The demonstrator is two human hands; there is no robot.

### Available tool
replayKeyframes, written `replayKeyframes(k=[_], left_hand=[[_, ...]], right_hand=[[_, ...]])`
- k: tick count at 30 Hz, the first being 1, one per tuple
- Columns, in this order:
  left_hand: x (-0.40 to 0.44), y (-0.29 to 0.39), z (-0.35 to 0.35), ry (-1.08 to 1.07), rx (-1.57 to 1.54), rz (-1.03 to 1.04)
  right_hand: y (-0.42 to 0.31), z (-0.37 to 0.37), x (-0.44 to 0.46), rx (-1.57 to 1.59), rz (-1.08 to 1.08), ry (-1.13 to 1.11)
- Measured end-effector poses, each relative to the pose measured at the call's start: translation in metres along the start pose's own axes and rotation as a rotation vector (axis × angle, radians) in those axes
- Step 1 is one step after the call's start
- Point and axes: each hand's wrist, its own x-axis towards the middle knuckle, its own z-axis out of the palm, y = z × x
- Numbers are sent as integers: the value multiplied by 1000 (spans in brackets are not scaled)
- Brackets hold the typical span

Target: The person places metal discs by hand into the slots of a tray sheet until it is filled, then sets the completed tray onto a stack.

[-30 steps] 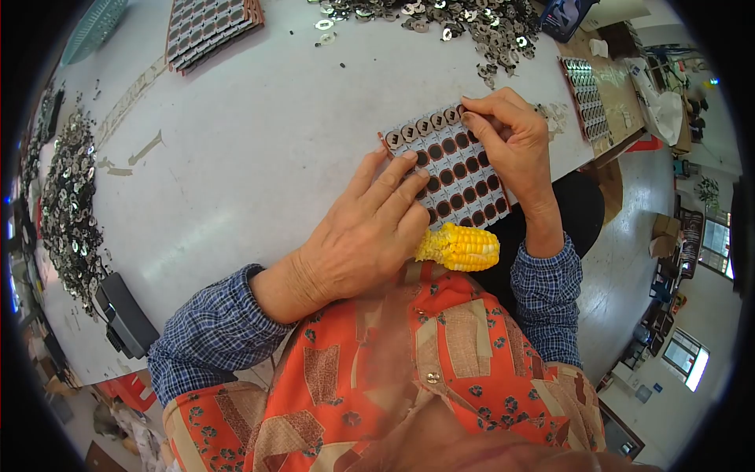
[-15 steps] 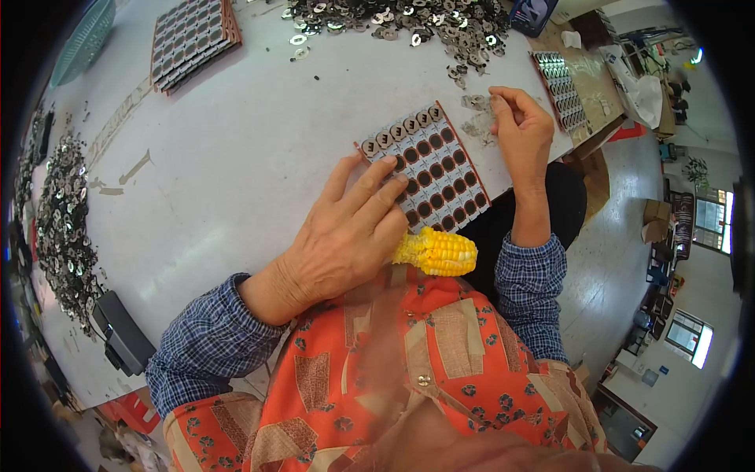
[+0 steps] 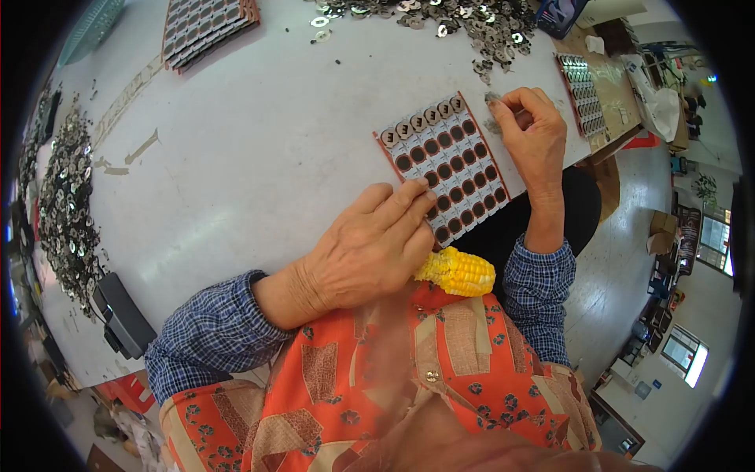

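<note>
A flat board (image 3: 456, 177) with rows of dark round discs lies at the table edge. Its far row carries metal pieces with dark marks. My left hand (image 3: 366, 248) is closed round a partly eaten yellow corn cob (image 3: 460, 272), mostly hidden under the palm, while its fingertips rest on the board's left part. To the right of the board, just above the table, my right hand (image 3: 535, 130) has thumb and forefinger pinched together. Something small and greyish shows at the fingertips, too small to name.
Stacked boards (image 3: 208, 31) stand at the back left near a green basket (image 3: 90, 31). Loose metal pieces (image 3: 495, 35) are heaped at the back and more pieces (image 3: 67, 204) at the left. A black box (image 3: 122, 315) sits front left; another board (image 3: 582, 94) lies right.
My right hand has left the board's far right corner and now pinches beside it. My left fingers have slid nearer along the board, away from its far left corner.
</note>
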Motion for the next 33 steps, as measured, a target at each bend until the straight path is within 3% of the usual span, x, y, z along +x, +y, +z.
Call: replayKeyframes(k=[3, 6, 12, 15, 16, 19, 24, 27, 33], left_hand=[[0, 0, -1, 1, 6, 10], [0, 3, -3, -7, -18, 28], [-3, 6, 3, 2, -44, 33], [-3, 4, 4, 9, -52, 31], [-3, 4, 6, 15, -51, 31], [-3, 5, 7, 33, -53, 26], [-3, 4, 11, 63, -31, 23], [-4, 6, 10, 56, -34, 16], [-3, 7, 7, 33, -28, -2]], right_hand=[[-4, 1, 2, -38, -44, 43], [-12, 2, 6, 147, -30, -29], [-6, 3, 7, 103, -16, -76], [-19, 1, 4, 327, 26, -34], [-31, -1, 1, 649, 98, -131], [-65, 2, -16, 888, 160, -446], [-78, 12, -22, 733, 192, -585], [-67, 19, -28, 709, 46, -568], [-73, 19, -36, 685, 37, -480]])
